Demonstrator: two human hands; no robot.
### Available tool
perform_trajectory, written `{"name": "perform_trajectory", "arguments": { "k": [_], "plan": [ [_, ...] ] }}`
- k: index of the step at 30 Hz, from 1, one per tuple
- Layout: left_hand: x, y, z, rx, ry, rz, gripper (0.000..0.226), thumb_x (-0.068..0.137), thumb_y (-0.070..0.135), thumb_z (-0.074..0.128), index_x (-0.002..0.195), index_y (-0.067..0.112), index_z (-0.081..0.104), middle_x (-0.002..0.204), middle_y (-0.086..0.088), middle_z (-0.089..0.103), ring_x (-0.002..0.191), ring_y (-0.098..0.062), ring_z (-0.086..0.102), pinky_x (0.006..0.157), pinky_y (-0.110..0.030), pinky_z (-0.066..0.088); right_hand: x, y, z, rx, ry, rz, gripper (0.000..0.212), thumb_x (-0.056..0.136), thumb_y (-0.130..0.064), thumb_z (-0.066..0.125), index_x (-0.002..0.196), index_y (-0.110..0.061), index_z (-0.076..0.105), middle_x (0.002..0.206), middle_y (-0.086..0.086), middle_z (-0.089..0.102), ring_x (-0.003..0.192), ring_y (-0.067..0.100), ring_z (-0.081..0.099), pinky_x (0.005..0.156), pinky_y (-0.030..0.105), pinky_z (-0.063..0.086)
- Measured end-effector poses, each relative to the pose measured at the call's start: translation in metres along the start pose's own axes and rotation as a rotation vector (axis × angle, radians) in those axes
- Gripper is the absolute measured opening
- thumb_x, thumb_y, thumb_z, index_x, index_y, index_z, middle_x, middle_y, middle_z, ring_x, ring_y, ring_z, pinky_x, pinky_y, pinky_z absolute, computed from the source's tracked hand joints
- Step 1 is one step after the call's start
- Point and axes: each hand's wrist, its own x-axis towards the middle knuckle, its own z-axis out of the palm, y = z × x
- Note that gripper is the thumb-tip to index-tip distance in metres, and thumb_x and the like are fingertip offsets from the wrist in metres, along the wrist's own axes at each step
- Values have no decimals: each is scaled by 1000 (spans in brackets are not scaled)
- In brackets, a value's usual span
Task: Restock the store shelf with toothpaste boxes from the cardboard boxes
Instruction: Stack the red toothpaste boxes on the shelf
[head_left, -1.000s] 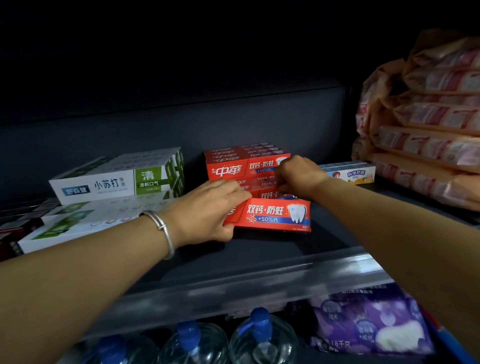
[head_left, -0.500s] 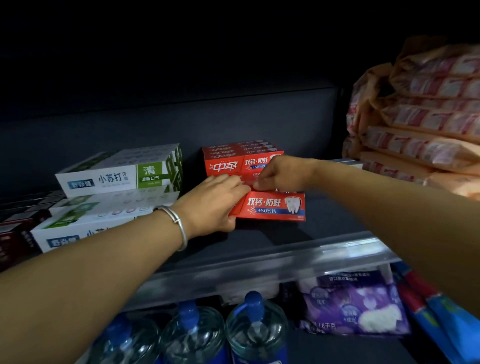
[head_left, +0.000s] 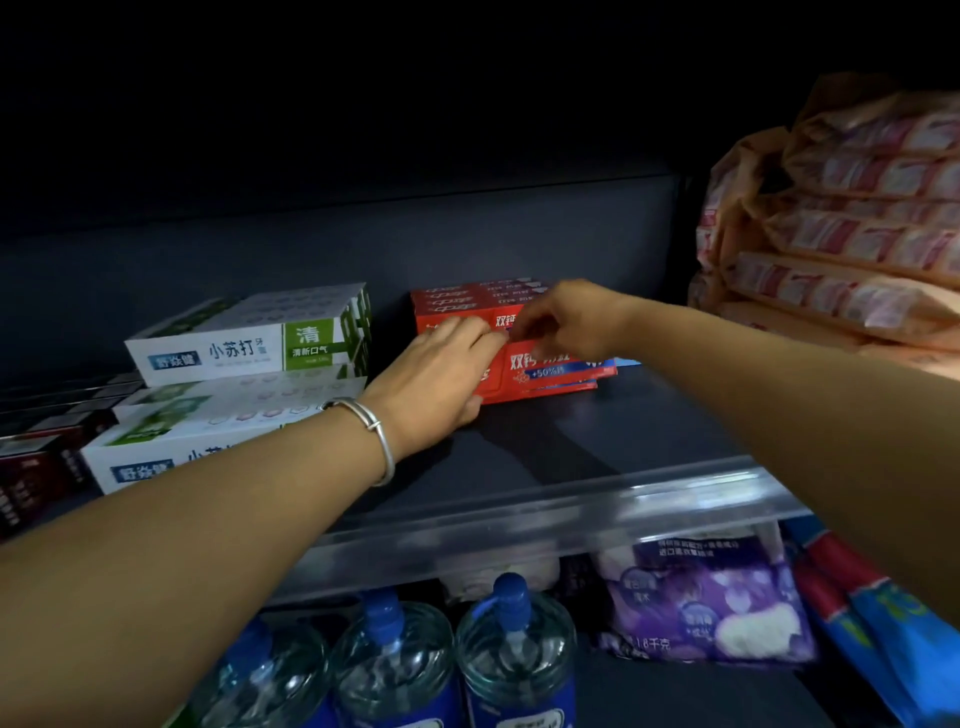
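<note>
Your left hand (head_left: 441, 374) lies with fingers nearly straight on the left part of the front red toothpaste boxes (head_left: 550, 371), thumb under their lower edge, pressing and not gripping. Your right hand (head_left: 566, 322) hangs above the same boxes with fingers loosely curled; I cannot tell if it pinches anything. The boxes sit in the middle of the shelf (head_left: 597, 447), toward its back, in front of the red stack (head_left: 467, 301) and beside the white and green boxes (head_left: 249, 343). I judge you are squaring the row. Next, push it straight back until flush.
</note>
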Motion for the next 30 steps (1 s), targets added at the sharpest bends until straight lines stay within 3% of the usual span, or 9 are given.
{"name": "perform_trajectory", "arguments": {
  "k": [3,5,8,15,21,30],
  "plan": [
    [2,-5,3,-23,82,-10,61,77,9,65,133,6,44,126,-11,48,116,-27,45,101,-38,41,11,7,0,-6,110,19,36,90,-9,59,125,-15,59,125,3,59,113,19,55,87,19,39],
    [3,-7,6,-33,83,-12,56,79,7,62,132,6,46,125,-11,49,115,-26,46,101,-35,38,19,11,4,15,168,22,36,91,-8,58,127,-14,57,130,5,55,116,21,53,94,24,41],
    [4,-8,14,-71,58,-7,51,83,7,58,132,7,46,126,-9,49,116,-24,45,104,-33,37,34,17,14,3,221,24,38,92,-7,56,129,-14,56,134,8,52,122,23,49,103,29,39],
    [4,-11,36,-91,-77,7,37,89,13,50,126,12,50,122,-3,50,114,-18,45,101,-29,36,58,29,38,-90,258,18,41,94,-9,50,134,-21,52,139,9,45,128,25,42,108,31,34],
    [9,-14,43,-96,-116,0,36,89,17,51,125,14,49,125,-1,49,116,-16,44,102,-25,33,71,32,48,-225,308,61,45,95,-15,48,134,-36,48,136,11,47,121,31,49,102,41,43],
    [10,-14,45,-113,-154,-35,35,89,20,53,123,12,50,125,-3,49,116,-19,45,102,-27,34,71,20,55,-366,358,114,41,94,-9,43,132,-23,50,126,12,56,112,30,56,91,38,47]
  ]
}}
